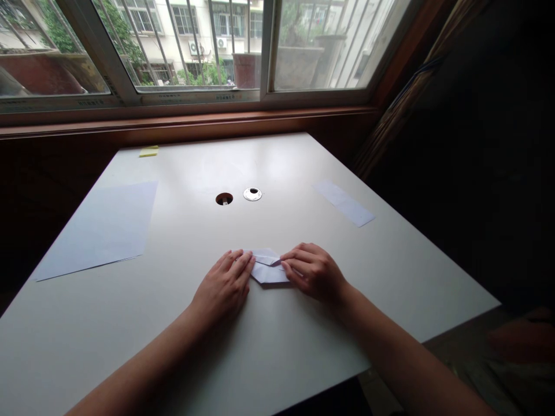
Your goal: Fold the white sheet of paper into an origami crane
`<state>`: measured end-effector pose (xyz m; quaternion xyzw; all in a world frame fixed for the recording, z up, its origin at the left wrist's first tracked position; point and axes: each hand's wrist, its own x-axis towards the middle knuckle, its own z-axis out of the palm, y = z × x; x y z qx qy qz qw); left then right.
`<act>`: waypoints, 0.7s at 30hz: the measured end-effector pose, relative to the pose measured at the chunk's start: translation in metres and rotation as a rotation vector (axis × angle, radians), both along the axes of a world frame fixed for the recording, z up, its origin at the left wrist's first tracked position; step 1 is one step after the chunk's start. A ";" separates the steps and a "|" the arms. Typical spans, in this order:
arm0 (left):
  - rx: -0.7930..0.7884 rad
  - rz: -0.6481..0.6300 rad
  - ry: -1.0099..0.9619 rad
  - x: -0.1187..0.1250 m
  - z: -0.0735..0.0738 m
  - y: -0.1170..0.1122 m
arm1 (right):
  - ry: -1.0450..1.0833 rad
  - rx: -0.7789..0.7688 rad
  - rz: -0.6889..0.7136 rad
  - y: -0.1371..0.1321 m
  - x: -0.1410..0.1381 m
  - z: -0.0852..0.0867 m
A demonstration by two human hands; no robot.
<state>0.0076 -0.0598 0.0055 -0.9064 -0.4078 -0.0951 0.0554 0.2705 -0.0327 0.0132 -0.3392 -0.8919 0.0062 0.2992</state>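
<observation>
A small folded sheet of white paper (269, 274) lies on the table between my hands, with angled corners and a raised flap along its middle. My left hand (229, 278) rests flat on its left end, fingers stretched out. At the right end, my right hand (315, 268) pinches the flap between thumb and fingertips. Part of the paper is hidden under both hands.
The white table (191, 323) has a round cable hole (224, 199) and a metal grommet cover (252, 194) beside it. Paper sheets (104, 225) lie at the left, a paper strip (344, 202) at the right, and a yellow-edged pad (148, 151) near the window.
</observation>
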 end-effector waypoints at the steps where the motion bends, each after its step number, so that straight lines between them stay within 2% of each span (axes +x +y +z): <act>1: -0.004 -0.001 0.000 0.000 0.000 0.000 | 0.012 0.005 -0.013 0.000 0.001 0.000; 6: -0.005 0.001 -0.013 0.000 0.002 0.000 | 0.012 0.002 -0.023 0.001 -0.002 -0.002; 13: 0.006 0.003 -0.002 0.002 0.002 -0.001 | -0.159 -0.044 0.072 -0.001 -0.013 -0.002; 21: 0.030 0.011 -0.031 0.002 0.001 -0.002 | -0.129 -0.048 0.079 -0.003 -0.012 -0.002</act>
